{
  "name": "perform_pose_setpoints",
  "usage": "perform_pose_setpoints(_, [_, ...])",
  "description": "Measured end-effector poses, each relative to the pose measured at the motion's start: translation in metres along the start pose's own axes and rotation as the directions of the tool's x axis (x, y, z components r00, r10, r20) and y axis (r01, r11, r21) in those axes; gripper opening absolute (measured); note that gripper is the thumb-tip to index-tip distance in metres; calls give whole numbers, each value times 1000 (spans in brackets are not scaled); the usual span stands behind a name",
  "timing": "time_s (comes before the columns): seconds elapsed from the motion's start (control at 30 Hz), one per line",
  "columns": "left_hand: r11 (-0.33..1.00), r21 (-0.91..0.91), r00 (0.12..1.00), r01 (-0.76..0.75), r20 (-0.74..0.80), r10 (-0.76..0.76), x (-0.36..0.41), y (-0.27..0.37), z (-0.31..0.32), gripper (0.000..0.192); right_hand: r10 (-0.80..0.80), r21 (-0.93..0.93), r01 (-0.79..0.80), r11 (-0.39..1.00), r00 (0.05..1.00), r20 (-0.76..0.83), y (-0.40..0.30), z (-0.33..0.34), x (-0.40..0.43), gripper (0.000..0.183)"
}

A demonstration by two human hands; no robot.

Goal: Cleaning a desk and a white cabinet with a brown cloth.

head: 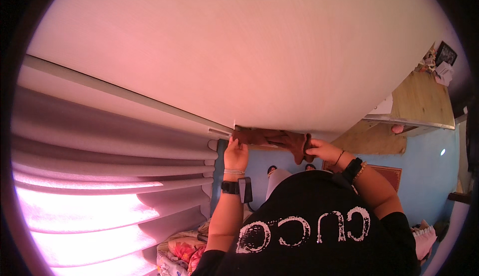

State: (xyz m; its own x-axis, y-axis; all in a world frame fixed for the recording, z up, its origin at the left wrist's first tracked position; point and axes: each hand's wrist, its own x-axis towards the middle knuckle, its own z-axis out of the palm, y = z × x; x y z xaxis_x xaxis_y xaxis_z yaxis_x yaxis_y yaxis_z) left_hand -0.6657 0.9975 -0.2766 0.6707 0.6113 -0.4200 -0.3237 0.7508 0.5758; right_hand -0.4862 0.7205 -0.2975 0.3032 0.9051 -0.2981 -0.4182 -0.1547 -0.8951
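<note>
A dark reddish-brown cloth [277,138] is stretched sideways between my two hands, bunched and folded, with its right end hanging lower. My left hand [236,155] pinches the cloth's left end between thumb and fingers, close to a light strip on the panel's edge. At the right end, my right hand [323,151] grips the fabric with thumb and fingertips. Directly beyond the cloth rises a large, smooth pale panel [239,59]. Whether the cloth touches the panel cannot be told.
Folded curtains [112,152] hang on the left before a bright window. Floral bedding [183,251] lies lower left. A wooden-topped table [423,100] with papers stands at right. Below are the blue floor [426,163] and a reddish-brown mat [389,177].
</note>
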Motion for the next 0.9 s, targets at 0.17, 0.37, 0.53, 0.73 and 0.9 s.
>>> perform_pose_setpoints(0.17, [962,257,995,95,-10,-95,25,-46,-44,25,28,-1,-28,1000,1000,9,-9,3,-3,12])
perform_pose_setpoints(0.37, [886,463,1000,2,12,-9,27,-47,14,42,-24,-73,18,997,996,-81,-38,-5,-23,11])
perform_pose_setpoints(0.53, [976,113,981,187,18,-191,-17,-14,76,30,-172,249,171,953,985,-19,-108,6,-53,17])
perform_pose_setpoints(0.73, [989,126,939,82,323,-119,-103,28,190,34,-415,233,422,876,906,-82,-189,12,-116,33])
perform_pose_setpoints(0.9, [809,29,608,-587,675,417,-155,52,268,54,-747,130,764,632,645,-161,-257,36,-148,56])
